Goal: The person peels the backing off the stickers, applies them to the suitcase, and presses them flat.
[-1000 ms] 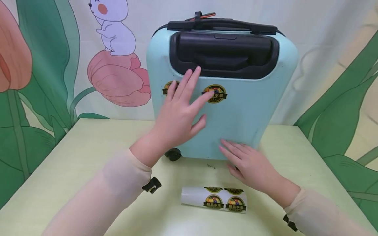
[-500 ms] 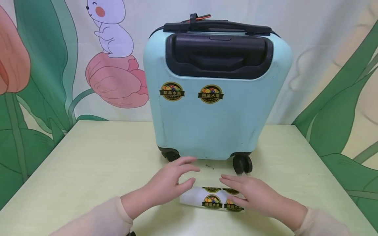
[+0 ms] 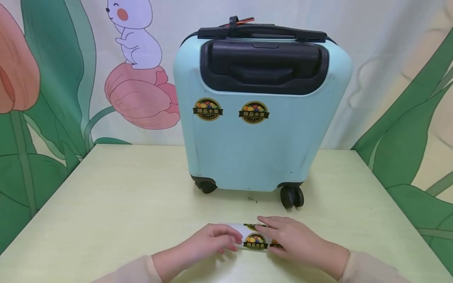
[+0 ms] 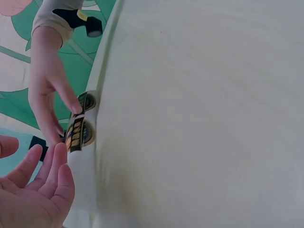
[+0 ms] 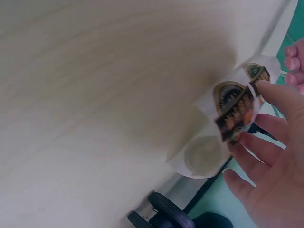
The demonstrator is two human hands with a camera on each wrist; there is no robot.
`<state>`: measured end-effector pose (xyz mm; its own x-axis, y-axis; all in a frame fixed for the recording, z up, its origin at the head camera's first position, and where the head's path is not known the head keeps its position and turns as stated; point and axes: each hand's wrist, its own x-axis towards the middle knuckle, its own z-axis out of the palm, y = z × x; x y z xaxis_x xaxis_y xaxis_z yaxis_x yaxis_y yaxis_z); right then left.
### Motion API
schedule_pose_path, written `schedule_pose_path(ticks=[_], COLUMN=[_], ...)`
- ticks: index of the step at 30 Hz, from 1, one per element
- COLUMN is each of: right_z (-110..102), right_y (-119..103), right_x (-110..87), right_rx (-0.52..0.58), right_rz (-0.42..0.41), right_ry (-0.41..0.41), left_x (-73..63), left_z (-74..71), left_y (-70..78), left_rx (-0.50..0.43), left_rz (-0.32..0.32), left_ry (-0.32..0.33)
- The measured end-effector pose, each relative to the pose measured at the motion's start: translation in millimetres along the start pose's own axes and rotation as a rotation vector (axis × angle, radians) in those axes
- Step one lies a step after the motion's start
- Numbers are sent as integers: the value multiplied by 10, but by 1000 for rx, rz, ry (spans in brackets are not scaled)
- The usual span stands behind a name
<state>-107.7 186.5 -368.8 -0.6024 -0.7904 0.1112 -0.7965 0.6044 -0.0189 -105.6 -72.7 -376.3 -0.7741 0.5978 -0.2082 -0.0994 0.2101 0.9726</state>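
Note:
A white sticker sheet [image 3: 255, 237], curled into a loose roll with round black-and-gold fruit labels, lies on the table in front of the suitcase. My right hand [image 3: 295, 241] holds it at its right end, the thumb on the near labels and the fingers over the far side. At its left end is my left hand [image 3: 201, 241], fingers loosely bent beside the sheet. The light-blue suitcase [image 3: 247, 157] stands upright behind both hands. Two matching stickers, a left one [image 3: 208, 109] and a right one [image 3: 254, 112], are on its front below the black handle recess [image 3: 265, 67].
The pale table [image 3: 134, 188] extends to both sides of the suitcase. Black wheels [image 3: 291, 196] carry the suitcase near the hands. A curtain [image 3: 382, 78] printed with flowers and a white animal hangs behind the table.
My left hand has come down from the stickers on the suitcase to the sheet's left end. My right hand has left the suitcase's lower right and taken hold of the sheet.

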Motion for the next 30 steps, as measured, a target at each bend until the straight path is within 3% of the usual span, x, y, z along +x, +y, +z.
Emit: schedule_pose_path(ticks=[5,9,15,19,22,27,30], right_z=[47,53,-25,-108,-159,-191,-183], right_y=[33,81,181,211,214,186,118], right_x=[56,99,148,162,175,194,216], right_rx=[-2,39,254,484,580,586,504], right_rz=[41,99,201,221,208,220,222], right_ry=[-60,-49,15,13,-8,5,146], left_x=[30,65,131,183,221,261,270], left_z=[68,121,171,189,197,208,217], left_y=[-86,-144,-181,-151,-123,-90,-69], left_rx=[-45,-82,-199,-275,-311,-361,-389], left_rz=[-53,-66,-93,-50,4,79,111], left_ry=[-21,-31,-5,74,139,228,270])
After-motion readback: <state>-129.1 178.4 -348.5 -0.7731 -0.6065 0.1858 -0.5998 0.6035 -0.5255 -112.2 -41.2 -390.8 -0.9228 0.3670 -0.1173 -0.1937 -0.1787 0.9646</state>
